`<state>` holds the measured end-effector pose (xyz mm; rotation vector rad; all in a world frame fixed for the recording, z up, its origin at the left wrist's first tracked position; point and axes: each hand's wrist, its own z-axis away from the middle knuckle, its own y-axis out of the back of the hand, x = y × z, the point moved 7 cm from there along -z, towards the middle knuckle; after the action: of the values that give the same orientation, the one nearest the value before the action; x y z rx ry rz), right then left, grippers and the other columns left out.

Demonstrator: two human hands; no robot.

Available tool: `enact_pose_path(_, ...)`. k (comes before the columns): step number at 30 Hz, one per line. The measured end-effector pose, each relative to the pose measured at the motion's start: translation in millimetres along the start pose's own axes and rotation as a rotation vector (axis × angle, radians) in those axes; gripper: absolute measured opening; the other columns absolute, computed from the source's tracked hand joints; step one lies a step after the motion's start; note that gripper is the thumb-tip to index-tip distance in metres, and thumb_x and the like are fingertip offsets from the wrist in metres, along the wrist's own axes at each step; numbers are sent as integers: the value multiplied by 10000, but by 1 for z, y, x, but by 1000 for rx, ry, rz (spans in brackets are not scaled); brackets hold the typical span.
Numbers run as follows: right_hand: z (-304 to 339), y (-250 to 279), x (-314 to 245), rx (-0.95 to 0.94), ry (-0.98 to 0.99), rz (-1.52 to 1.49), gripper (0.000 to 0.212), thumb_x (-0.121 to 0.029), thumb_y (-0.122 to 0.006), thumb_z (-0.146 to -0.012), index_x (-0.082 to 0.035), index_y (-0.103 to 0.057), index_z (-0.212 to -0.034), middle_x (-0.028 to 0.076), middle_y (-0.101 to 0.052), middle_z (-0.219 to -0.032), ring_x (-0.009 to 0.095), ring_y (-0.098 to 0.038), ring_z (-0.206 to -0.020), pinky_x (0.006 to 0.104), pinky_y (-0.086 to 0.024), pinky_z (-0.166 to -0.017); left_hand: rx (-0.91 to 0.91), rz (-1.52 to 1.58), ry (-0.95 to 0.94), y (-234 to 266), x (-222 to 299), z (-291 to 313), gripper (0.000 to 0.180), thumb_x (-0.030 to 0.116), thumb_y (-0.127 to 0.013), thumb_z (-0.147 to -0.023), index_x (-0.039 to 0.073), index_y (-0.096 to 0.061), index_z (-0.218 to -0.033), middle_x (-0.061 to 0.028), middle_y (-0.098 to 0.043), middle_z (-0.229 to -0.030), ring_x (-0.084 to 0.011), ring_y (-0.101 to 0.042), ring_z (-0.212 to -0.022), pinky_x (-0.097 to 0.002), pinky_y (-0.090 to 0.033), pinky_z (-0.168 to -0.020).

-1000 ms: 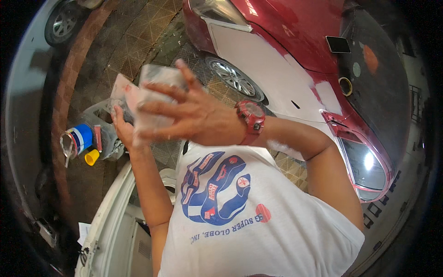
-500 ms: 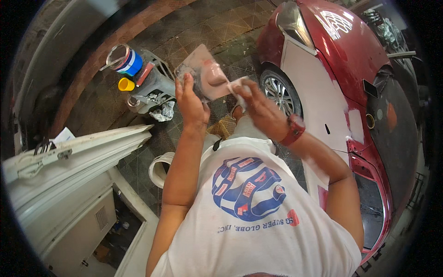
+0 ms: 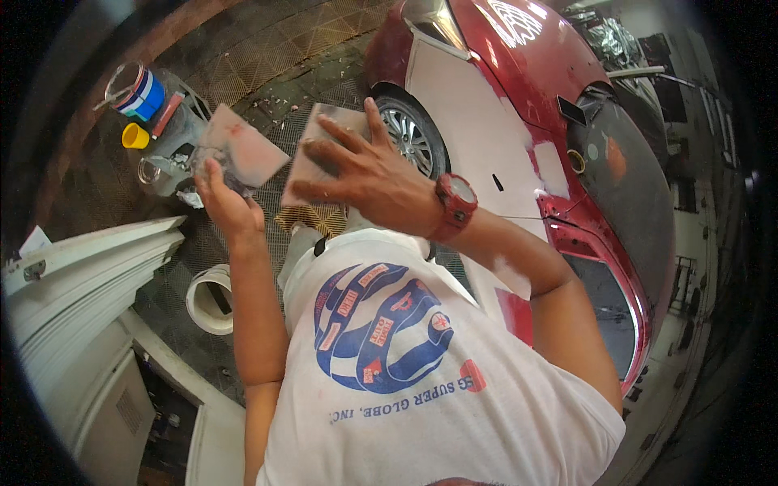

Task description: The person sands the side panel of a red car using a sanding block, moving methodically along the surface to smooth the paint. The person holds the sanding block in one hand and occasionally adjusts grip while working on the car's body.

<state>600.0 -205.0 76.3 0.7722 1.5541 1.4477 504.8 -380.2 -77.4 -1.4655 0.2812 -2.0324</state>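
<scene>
Grasping one pink-smeared plate before us in left-hand fingers and one flat spreader beside it under splayed right-hand fingers, we judge paste partly worked, some unspent, car panel already pale-coated.

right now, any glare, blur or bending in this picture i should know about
Head view: bright streaky reflections on the red hood; head view: the right hand looks slightly motion-blurred; head view: fisheye distortion makes lines in the patterned floor arc, with the picture's corners falling to black.
</scene>
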Motion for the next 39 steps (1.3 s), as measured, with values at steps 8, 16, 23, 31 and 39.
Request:
enact_pose_path(8, 44, -47, 74, -23, -135, -239, 838, 180, -548, -789, -237, -515, -1514, 178, -420, -1557, 462, -371, -1494, 531, -374, -1206, -173, 177, 261, -49, -51, 73, 474, 313, -583, -1073, 9, -513, -1430, -150, -613, -1379, -259, -598, -1262, -402, -467, -1092)
enact_pose_path(16, 90, -11, 105, 49, 66, 91, 680, -4, -604, -880, -340, -570, -1471, 131, -491, -1516, 446, -381, -1484, 794, -212, -1157, 12, -178, -71, -65, -107, 124, 643, 310, -578, -1079, -56, -363, -1562, -225, -520, -1487, -313, -538, -1348, -418, -400, -1168)
enact_pose_path(23, 163, -107, 171, -356, 275, 73, 728, 58, -571, -836, -364, -625, -1427, 25, -566, -1509, 289, -464, -1452, 682, -233, -1206, 407, 165, 51, 27, -226, 171, 526, 322, -590, -1083, 48, -437, -1505, -146, -530, -1480, -294, -523, -1370, -463, -437, -1121)
enact_pose_path(31, 142, -160, 391, -625, -246, -655, 672, 114, -462, -890, -92, -521, -1527, 81, -545, -1532, 240, -489, -1434, 386, -375, -1202, 519, 280, 567, 167, -406, 294, 726, 475, -656, -1025, 113, -371, -1587, -54, -447, -1587, -255, -417, -1471, -465, -306, -1214)
enact_pose_path(39, 231, -351, 392, -1238, 260, 827, 518, -112, -607, -919, -338, -657, -1382, 60, -548, -1473, 417, -449, -1423, 742, -333, -1092, 552, 289, 826, 215, -526, 365, 899, 547, -678, -985, 137, -247, -1658, -69, -313, -1683, -285, -305, -1540, -524, -212, -1247)
